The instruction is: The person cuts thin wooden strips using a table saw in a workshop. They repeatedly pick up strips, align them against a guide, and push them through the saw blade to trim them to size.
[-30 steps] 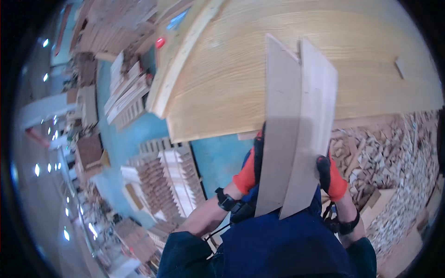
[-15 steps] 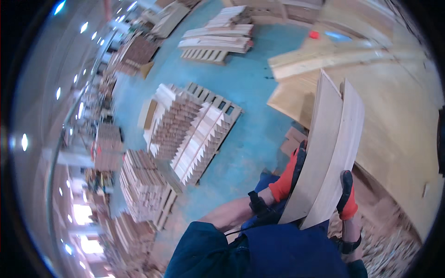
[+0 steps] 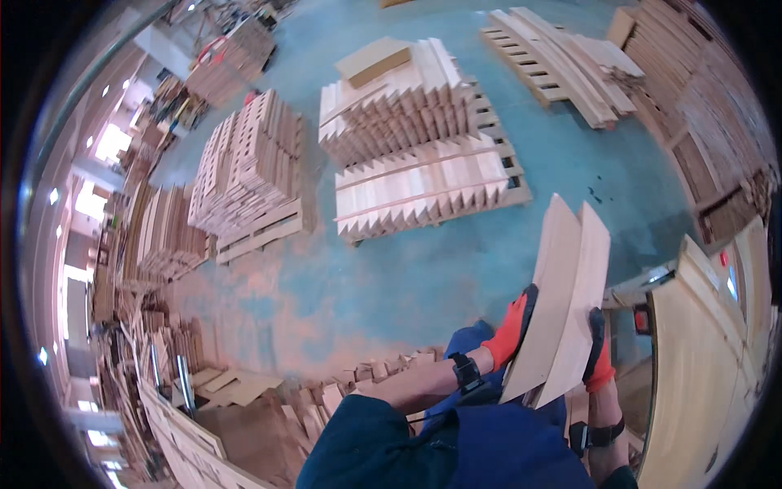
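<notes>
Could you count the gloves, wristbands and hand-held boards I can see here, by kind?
Gloves: 2 (left, right)
Wristbands: 2 (left, right)
Boards: 2 showing (left, right); any beneath are hidden
Total: 6

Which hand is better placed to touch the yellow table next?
Probably the right hand: it's nearer the table, while the boards come between it and the left hand. Both hold boards, though.
</notes>
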`<state>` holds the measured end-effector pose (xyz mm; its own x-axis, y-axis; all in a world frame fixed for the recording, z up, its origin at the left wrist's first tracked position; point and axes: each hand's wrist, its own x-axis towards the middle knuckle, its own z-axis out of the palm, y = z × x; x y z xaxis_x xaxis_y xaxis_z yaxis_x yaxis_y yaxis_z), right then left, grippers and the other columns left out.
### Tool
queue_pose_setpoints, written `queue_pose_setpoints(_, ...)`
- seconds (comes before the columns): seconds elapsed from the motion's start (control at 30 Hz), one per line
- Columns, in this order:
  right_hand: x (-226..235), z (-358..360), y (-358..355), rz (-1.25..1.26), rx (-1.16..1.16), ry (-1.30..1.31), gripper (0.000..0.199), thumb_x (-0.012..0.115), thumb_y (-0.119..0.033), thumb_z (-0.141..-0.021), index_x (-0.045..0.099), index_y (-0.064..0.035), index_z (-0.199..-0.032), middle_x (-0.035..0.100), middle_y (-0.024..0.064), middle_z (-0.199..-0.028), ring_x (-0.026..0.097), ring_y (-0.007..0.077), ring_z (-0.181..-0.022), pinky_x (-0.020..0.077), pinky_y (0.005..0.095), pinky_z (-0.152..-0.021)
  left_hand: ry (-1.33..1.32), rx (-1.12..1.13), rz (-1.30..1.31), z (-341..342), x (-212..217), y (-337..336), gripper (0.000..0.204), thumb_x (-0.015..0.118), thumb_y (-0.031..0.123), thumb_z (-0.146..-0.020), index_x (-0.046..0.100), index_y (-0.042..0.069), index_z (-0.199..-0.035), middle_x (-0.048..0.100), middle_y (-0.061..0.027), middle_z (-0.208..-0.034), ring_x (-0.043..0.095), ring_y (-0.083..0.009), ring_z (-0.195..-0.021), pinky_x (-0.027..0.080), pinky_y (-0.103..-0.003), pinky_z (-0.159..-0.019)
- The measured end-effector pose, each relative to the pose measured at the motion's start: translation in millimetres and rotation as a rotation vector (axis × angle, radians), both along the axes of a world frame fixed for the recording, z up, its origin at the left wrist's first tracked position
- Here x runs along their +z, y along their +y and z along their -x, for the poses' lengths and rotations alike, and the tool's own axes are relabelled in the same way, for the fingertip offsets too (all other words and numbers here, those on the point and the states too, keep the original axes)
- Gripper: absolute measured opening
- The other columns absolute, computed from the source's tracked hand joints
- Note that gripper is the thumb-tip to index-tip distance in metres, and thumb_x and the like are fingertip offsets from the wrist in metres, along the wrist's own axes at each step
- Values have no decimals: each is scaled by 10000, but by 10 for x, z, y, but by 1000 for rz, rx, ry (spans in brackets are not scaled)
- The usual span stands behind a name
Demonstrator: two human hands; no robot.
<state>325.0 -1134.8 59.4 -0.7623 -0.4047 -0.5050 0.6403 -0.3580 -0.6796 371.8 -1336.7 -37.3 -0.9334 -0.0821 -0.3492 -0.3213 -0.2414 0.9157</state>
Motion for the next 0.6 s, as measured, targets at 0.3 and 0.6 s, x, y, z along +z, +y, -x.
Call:
queue_pose_setpoints(0.3,-122,1016,-2667,81,463,-73,570,489,-413,-1062,434,-33,-1483,557,69,-1393,571,151,-1203,457,321,-1062,55,349,-93,163,713,-2308,563,411,357,-1099,294,40,-1549,390,-68,-1550,394,-131,-1360,335,-332,-1156)
queue_pose_setpoints(0.6,-1174,1753,-5181,190,673,-80,580,524,-361,-1046,386,-30,-1502,552,102,-1383,552,187,-1224,451,356,-1061,54,759,61,638,72,-4436,523,347,408,-1103,477,14,-1422,582,-85,-1335,565,-161,-1175,465,-338,-1014)
